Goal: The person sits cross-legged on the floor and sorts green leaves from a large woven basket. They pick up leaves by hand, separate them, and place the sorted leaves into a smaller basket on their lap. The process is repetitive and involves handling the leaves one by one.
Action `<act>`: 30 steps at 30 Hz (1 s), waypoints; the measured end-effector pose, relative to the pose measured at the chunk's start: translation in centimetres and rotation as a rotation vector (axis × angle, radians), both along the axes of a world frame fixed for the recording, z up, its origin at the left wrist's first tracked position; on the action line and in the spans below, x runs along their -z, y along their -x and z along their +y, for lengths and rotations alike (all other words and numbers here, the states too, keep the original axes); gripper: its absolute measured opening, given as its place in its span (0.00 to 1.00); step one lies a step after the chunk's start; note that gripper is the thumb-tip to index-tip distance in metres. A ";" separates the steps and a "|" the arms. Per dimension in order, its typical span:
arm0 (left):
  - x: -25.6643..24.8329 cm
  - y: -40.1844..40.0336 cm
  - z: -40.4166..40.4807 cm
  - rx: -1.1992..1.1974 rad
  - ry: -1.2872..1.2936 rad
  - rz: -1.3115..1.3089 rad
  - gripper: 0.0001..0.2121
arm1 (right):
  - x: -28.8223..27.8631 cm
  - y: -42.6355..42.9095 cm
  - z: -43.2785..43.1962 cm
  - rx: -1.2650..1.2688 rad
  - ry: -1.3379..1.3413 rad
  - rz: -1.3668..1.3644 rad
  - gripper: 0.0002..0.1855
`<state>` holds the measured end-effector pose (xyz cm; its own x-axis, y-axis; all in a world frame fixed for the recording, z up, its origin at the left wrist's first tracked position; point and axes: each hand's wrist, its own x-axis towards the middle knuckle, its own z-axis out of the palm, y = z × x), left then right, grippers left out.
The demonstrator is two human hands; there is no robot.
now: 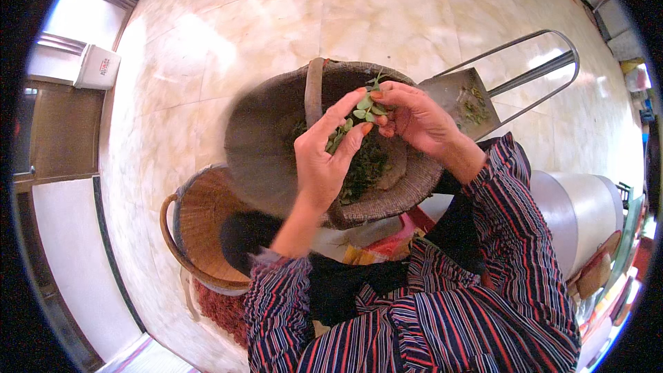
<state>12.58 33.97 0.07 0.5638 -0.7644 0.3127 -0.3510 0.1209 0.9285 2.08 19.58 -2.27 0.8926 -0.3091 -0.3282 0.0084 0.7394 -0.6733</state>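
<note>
Above a large dark woven basket (409, 197), both hands meet around a small leafy green sprig (365, 109). The fingertips of my right hand (424, 119) pinch the sprig from the right. My left hand (323, 158) holds its leaves between thumb and forefinger, and more round leaves (336, 139) show within its curled grip. Dark green leaves (369, 168) lie in the basket below, partly hidden by my left hand. The basket's thick curved handle (314, 88) rises just beyond that hand.
To the right, a metal dustpan (440, 96) with a long looped handle holds green scraps. At left stands a brown round basket (199, 217) with a side handle, beside a reddish mat (220, 311). A large metal container (562, 223) is near my right elbow. Pale tiled floor (259, 26) lies beyond.
</note>
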 end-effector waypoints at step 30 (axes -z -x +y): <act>1.0 -2.1 1.7 0.274 -0.190 0.858 0.11 | -1.8 -0.6 2.0 -0.077 0.612 0.017 0.13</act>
<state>14.72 35.66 -0.89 0.3364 -0.9011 -0.2735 0.4859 -0.0827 0.8701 2.73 21.61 -0.47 0.9161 -0.3806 -0.1261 -0.0443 0.2167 -0.9752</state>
